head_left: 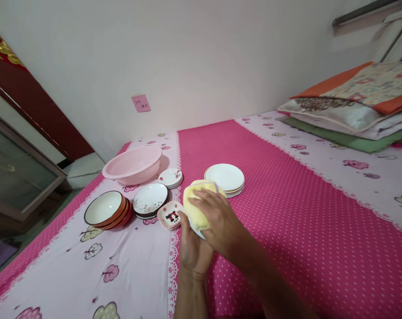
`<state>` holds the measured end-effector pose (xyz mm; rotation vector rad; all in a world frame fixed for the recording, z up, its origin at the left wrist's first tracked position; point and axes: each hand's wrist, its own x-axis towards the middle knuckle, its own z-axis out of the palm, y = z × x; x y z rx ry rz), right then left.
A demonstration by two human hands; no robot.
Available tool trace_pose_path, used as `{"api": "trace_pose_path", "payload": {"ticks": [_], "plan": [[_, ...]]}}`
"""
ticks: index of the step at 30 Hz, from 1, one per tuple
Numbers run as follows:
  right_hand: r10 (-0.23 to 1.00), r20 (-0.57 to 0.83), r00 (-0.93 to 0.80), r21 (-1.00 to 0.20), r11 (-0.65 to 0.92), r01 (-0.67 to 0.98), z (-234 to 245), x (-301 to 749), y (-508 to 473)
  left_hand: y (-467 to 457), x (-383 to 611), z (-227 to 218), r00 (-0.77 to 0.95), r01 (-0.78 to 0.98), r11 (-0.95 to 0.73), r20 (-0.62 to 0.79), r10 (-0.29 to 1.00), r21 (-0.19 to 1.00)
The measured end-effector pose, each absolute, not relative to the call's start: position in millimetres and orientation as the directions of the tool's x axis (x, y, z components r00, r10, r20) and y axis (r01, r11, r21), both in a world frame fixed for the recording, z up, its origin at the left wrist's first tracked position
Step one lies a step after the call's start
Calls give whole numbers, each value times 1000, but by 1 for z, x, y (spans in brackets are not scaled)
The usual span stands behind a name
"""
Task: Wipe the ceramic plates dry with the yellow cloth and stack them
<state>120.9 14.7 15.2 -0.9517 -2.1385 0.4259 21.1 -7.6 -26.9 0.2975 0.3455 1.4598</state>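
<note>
My left hand (195, 250) grips a small white dish (197, 231) from below, with the thumb at its left edge. Most of that dish is hidden under a yellow cloth (195, 208). My right hand (216, 217) presses the cloth onto the dish, fingers bent over it. Just left of my hands lies a square pink dish (169, 212) with a cat picture. Behind the cloth stands a stack of white plates (226, 176).
Farther left are small flowered plates (170, 177), dark-rimmed plates (150, 198), stacked orange bowls (105, 208) and a pink basin (134, 164). Pillows (350, 106) lie at the far right of the pink bedspread (287, 230). A white wall (204, 57) rises behind.
</note>
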Motion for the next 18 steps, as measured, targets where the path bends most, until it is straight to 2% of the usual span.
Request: {"api": "trace_pose_path", "payload": {"ticks": [5,11,14,18], "plan": [[815,470,-340,-587,576,569,0,149,40,-6,25,-27,70,-899,104,-94,993,426],[866,364,-344,-602,500,622,1,155,36,-5,24,-27,3,-898,51,-109,994,437],[841,381,-385,-551,540,636,6,149,22,-5,22,-27,-51,-910,-1,-110,993,414],[713,522,-469,-461,698,548,12,151,0,-2,11,-31,-99,-936,-47,-134,986,349]]}}
